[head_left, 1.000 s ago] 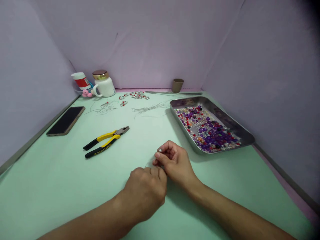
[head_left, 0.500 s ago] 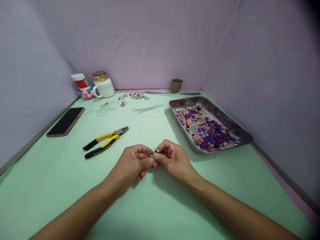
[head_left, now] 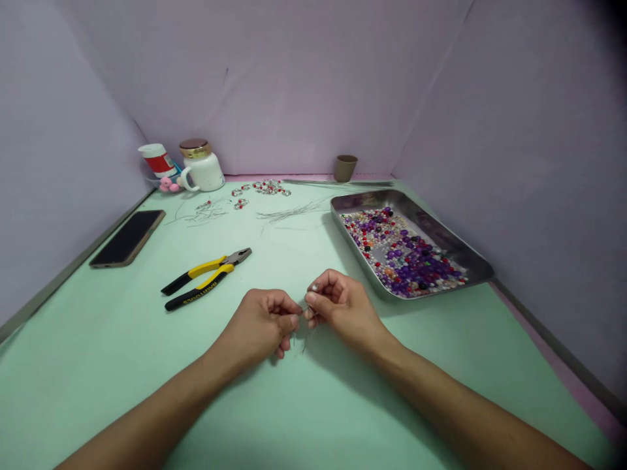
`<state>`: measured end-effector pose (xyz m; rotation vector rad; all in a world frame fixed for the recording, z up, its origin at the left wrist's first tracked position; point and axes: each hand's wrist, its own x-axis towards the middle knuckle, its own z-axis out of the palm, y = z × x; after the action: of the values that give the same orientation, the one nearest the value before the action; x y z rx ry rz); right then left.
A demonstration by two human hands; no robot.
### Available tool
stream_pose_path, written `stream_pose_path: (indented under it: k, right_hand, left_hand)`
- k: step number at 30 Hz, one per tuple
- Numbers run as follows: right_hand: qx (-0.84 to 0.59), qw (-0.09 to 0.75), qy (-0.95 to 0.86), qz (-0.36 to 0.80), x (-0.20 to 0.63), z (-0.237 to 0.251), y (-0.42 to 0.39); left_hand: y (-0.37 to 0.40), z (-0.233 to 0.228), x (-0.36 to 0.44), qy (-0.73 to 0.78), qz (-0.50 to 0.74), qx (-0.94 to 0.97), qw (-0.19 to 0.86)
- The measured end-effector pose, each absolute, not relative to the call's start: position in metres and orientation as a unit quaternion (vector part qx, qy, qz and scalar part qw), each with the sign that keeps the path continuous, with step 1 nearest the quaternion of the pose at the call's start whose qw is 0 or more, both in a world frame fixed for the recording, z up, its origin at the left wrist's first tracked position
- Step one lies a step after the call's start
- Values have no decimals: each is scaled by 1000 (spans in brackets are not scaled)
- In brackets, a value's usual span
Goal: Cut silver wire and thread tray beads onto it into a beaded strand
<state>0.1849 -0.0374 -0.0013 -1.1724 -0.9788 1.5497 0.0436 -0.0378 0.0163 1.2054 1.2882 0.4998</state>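
Close together over the near middle of the table, my two hands pinch a thin wire (head_left: 308, 336). My left hand (head_left: 269, 321) is closed, thumb against fingertips, with a short wire end hanging below it. My right hand (head_left: 340, 305) grips the wire between thumb and forefinger, and a small pale bead (head_left: 314, 287) shows at its fingertips. Loose wire ends dangle between the hands; the rest is hidden by the fingers. Combination pliers (head_left: 208, 277) with yellow and black handles lie left of my left hand, jaws pointing away to the right.
A metal tray (head_left: 360, 258) of mixed beads stands at the right. Cut wires (head_left: 291, 212) and red-and-clear beaded pieces (head_left: 269, 187) lie at the back. A phone (head_left: 128, 239), a lidded white mug (head_left: 206, 171), a red-and-white tub (head_left: 157, 159) and a brown cup (head_left: 345, 168) stand around the edges.
My hands have drawn slightly apart, the right one up a little. More of the wire now shows between and below the fingers. The pliers and tray stay put.
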Motion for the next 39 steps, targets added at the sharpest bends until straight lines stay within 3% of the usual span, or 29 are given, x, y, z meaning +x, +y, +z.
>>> stream_pose_path:
  k: [13, 25, 32, 39]
  right_hand:
    - [-472, 604, -310, 562, 192, -3, -29]
    - [-480, 606, -365, 519, 191, -1, -29]
    - [-477, 592, -403, 510, 188, -10, -32]
    - [-511, 578, -421, 477, 188, -13, -33]
  left_hand:
    - [-51, 8, 57, 580, 271, 509, 575]
    - [-50, 15, 50, 617, 238, 618, 426]
    - [-59, 14, 57, 558, 229, 712, 361]
    - [-58, 11, 59, 575, 222, 672, 410]
